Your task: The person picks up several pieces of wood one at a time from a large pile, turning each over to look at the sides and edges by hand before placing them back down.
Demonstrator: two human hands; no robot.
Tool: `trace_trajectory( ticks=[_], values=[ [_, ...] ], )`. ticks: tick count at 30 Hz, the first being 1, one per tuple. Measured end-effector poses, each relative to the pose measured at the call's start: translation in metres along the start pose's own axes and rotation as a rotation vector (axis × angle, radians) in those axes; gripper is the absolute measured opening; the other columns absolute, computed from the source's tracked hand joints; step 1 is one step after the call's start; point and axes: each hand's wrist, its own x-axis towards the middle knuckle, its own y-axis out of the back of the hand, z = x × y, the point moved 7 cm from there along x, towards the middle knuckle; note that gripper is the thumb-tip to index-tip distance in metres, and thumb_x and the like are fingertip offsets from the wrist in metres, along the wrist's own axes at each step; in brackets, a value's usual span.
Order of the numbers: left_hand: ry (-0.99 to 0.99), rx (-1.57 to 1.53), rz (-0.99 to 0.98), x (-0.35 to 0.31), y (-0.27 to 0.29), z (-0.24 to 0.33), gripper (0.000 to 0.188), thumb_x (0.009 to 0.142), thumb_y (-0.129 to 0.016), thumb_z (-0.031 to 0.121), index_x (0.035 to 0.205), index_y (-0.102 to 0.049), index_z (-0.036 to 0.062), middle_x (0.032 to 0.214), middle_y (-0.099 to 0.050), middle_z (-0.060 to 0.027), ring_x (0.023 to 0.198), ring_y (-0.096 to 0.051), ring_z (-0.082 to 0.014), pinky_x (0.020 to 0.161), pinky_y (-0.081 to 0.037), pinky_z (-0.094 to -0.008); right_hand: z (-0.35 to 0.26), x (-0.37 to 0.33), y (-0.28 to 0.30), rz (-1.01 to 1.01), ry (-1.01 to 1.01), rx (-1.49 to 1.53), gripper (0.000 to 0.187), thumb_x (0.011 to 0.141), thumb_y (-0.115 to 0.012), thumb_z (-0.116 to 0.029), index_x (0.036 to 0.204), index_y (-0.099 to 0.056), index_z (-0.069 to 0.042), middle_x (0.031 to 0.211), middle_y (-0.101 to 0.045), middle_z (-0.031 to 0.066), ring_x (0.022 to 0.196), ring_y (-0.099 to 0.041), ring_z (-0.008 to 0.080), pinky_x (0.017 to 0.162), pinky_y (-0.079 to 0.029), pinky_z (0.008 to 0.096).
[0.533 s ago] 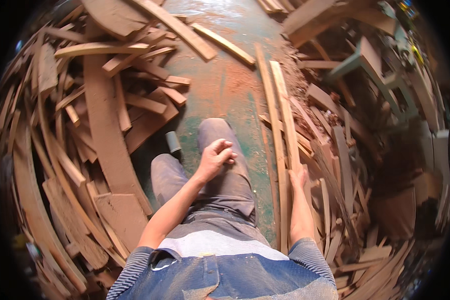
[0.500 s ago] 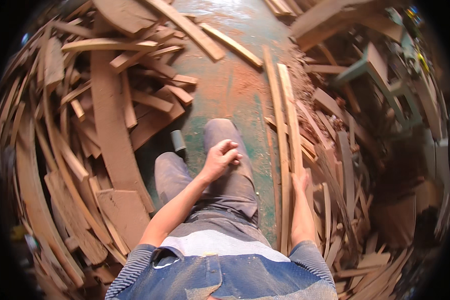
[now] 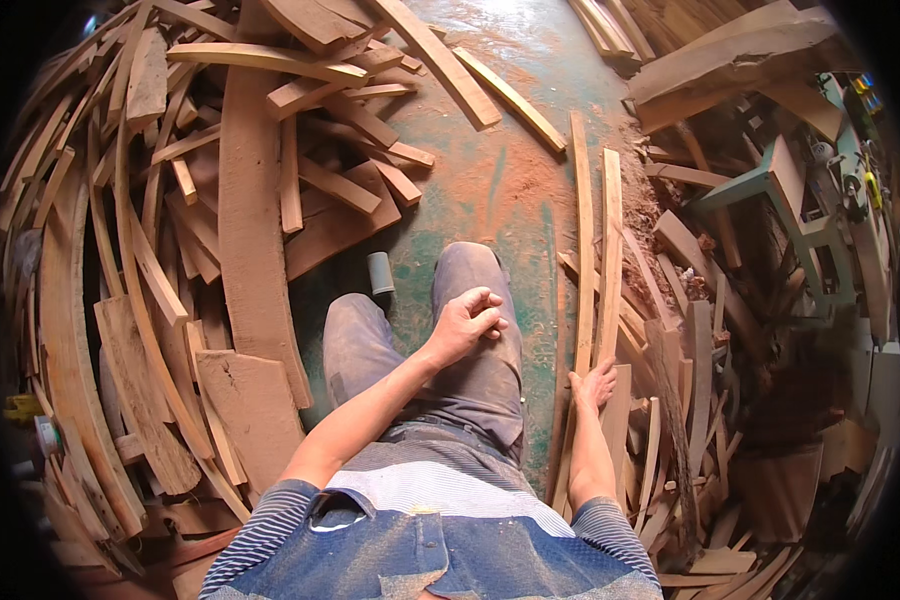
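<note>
My left hand (image 3: 469, 327) rests over my right thigh, its fingers loosely curled, with nothing visible in it. Low on the right, my right hand (image 3: 594, 386) is closed around the near part of a long, pale wooden strip (image 3: 609, 260). Its thumb reaches toward a second wooden strip (image 3: 583, 240) lying alongside, just to the left. Both strips run away from me, roughly parallel, on the floor by the right-hand wood pile. The palm and the fingers' undersides are hidden.
A tangled heap of boards and offcuts (image 3: 253, 200) fills the left side. More scrap wood (image 3: 698, 360) lies on the right, near a green metal frame (image 3: 785, 195). A small grey cylinder (image 3: 380, 272) stands by my left knee. Reddish sawdust (image 3: 520, 180) covers the green floor.
The view has shifted, so the scene sits farther right. My right hand has moved slightly left and back toward me, its thumb now nearer the left strip. My left hand stays over the thigh.
</note>
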Motion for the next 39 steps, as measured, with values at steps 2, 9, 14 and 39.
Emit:
trace_trajectory(
  ticks=[2,9,14,39],
  values=[
    [0.003,0.038,0.007,-0.001,0.003,-0.001,0.026,0.098,-0.061,0.007,0.121,-0.055,-0.0017,0.116,-0.061,-0.0082,0.092,-0.069,-0.0169,0.074,-0.058,-0.0292,0.003,0.0,0.0,0.009,-0.015,-0.038,0.118,0.068,-0.089,-0.041,0.156,-0.018,-0.007,0.144,-0.04,0.0202,0.13,-0.045,0.0398,0.103,-0.045,0.0545],
    [-0.031,0.023,0.007,-0.002,-0.002,0.004,0.02,0.093,-0.06,0.008,0.111,-0.058,-0.0007,0.094,-0.065,-0.0039,0.082,-0.067,-0.011,0.068,-0.055,-0.0255,0.01,0.001,-0.015,0.03,0.037,-0.015,0.112,0.074,-0.085,-0.035,0.158,-0.015,-0.008,0.141,-0.044,0.0213,0.126,-0.049,0.0408,0.101,-0.046,0.0529],
    [-0.064,0.01,-0.008,0.0,-0.002,0.001,0.021,0.095,-0.06,0.009,0.112,-0.057,-0.0015,0.098,-0.064,-0.0044,0.084,-0.068,-0.0113,0.069,-0.055,-0.0255,0.011,0.0,-0.014,0.05,0.081,-0.024,0.107,0.076,-0.084,-0.028,0.157,-0.016,-0.009,0.136,-0.046,0.0211,0.124,-0.05,0.0402,0.099,-0.046,0.0524],
    [-0.071,0.494,0.934,-0.178,0.229,-0.002,0.029,0.081,-0.072,0.031,0.101,-0.067,0.0093,0.079,-0.073,-0.0128,0.075,-0.072,-0.0298,0.068,-0.055,-0.0392,-0.474,-0.032,0.138,-0.025,1.044,0.689,0.045,0.088,-0.068,-0.017,0.127,-0.061,0.004,0.114,-0.067,0.0209,0.1,-0.068,0.0312,0.089,-0.054,0.0408]
  ],
)
